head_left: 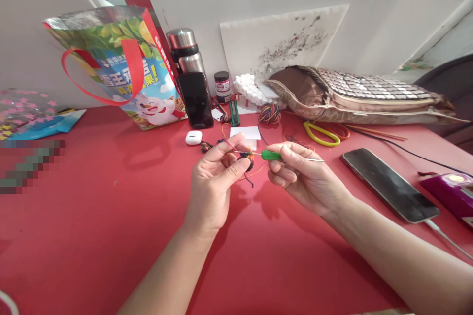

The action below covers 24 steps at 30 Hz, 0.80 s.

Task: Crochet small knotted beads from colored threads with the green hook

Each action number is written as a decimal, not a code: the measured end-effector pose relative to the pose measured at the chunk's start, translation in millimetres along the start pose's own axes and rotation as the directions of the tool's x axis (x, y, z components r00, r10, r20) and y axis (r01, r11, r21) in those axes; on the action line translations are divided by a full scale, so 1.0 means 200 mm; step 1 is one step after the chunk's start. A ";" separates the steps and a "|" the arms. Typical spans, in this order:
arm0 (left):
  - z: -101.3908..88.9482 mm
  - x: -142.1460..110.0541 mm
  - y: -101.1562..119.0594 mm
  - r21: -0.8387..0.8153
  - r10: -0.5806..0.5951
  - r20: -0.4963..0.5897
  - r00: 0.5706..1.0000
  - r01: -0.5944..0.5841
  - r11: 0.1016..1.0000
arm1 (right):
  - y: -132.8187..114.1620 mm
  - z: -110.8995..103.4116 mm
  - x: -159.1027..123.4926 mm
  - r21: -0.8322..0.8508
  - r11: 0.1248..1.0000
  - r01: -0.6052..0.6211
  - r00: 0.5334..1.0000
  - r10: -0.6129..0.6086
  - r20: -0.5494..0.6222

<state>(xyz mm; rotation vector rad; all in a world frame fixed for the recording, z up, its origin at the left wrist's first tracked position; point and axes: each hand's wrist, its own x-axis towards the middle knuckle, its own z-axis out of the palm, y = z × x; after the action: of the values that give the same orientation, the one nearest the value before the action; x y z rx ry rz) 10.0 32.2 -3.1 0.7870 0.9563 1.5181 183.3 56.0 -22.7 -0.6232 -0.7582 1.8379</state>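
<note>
Between the thumb and fingers of my left hand [218, 177] is a small multicoloured crochet piece [248, 160], with a strand of yarn running over the raised fingers. My right hand [301, 167] pinches a crochet hook [271, 155] by its green handle; the thin metal shaft points left and meets the top of the piece. A dark yarn tail hangs below the piece. Behind the hands sits a ball of multicoloured yarn [269, 113]. Another small multicoloured yarn piece [206, 146] lies just left of my left fingers.
On the red table [111, 226] stand a printed bag [155, 78], a steel flask [188, 54] and an upright phone [195, 101]. A white earphone case [194, 137] is nearby. Rightward are yellow-handled scissors [321, 134], a cushion [369, 93], a cabled phone [389, 184] and a purple device [449, 194].
</note>
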 end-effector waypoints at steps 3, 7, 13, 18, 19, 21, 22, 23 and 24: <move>-0.01 0.01 0.01 0.017 0.002 -0.016 1.000 -0.002 1.000 | 0.00 -0.01 0.00 -0.006 1.000 0.002 0.999 -0.001 0.035; -0.01 0.01 0.01 0.037 -0.006 -0.032 0.999 0.007 0.999 | 0.00 -0.01 0.00 -0.048 0.998 -0.034 0.996 0.038 0.084; -0.02 0.01 0.00 0.086 -0.047 0.005 0.999 0.046 0.995 | -0.01 -0.02 0.00 -0.057 0.998 -0.041 0.991 0.048 0.123; -0.02 0.01 0.00 0.050 -0.087 0.027 0.996 0.085 0.995 | 0.00 -0.01 -0.02 -0.130 0.991 0.027 0.985 -0.004 0.171; -0.02 0.01 0.00 0.036 -0.098 0.034 0.995 0.097 0.995 | -0.01 -0.01 -0.03 -0.162 0.985 0.058 0.982 -0.028 0.185; -0.01 0.01 0.00 0.011 -0.116 0.049 0.992 0.116 0.993 | -0.02 -0.01 -0.04 -0.225 0.966 0.125 0.972 -0.074 0.223; -0.01 0.01 0.00 0.000 -0.120 0.053 0.991 0.120 0.993 | -0.02 -0.01 -0.05 -0.250 0.955 0.158 0.966 -0.097 0.239; -0.01 0.00 -0.01 -0.006 -0.119 0.053 0.991 0.120 0.993 | -0.02 -0.01 -0.06 -0.268 0.945 0.188 0.962 -0.122 0.246; 0.00 0.00 -0.01 -0.011 -0.116 0.049 0.992 0.117 0.993 | -0.02 0.00 -0.07 -0.281 0.935 0.216 0.959 -0.150 0.239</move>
<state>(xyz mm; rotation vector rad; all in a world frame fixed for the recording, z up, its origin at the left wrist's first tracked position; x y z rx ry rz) 10.9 31.9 -5.1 0.7418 0.9394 1.3973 191.1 45.3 -18.5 -0.5315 -1.2214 1.6428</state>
